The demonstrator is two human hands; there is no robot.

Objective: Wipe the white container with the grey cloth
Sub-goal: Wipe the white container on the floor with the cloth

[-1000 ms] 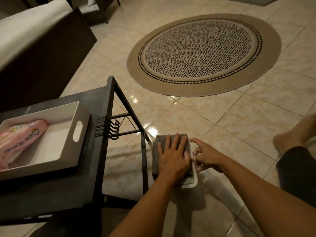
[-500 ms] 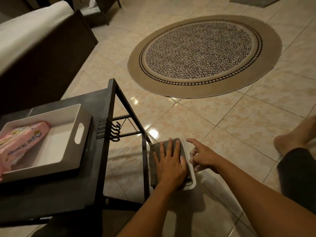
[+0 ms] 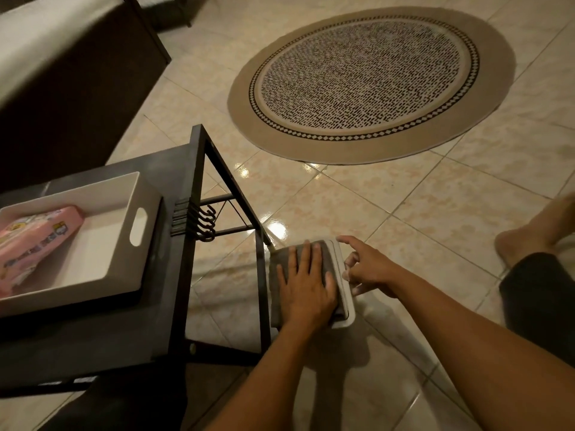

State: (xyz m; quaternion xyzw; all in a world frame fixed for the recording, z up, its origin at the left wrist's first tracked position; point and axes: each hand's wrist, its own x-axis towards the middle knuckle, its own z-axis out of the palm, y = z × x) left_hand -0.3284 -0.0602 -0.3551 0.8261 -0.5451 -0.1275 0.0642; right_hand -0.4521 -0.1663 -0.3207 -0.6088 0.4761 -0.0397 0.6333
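Observation:
A small white container (image 3: 343, 284) lies on the tiled floor beside the leg of a black side table. A folded grey cloth (image 3: 280, 269) covers most of its top. My left hand (image 3: 306, 286) lies flat on the cloth, fingers spread, pressing it onto the container. My right hand (image 3: 368, 269) touches the container's right edge with its fingers, the index finger stretched out toward the far corner. Only the right rim and near corner of the container show.
The black side table (image 3: 174, 169) stands at the left, carrying a white tray (image 3: 140, 194) with a pink packet (image 3: 34, 237). Metal hooks (image 3: 205, 222) hang on its side rail. A round patterned rug (image 3: 370, 82) lies beyond. A bare foot (image 3: 535, 234) rests at the right.
My left hand has slid the grey cloth leftward across the container, uncovering more of its white right edge. My right hand has stayed at that edge.

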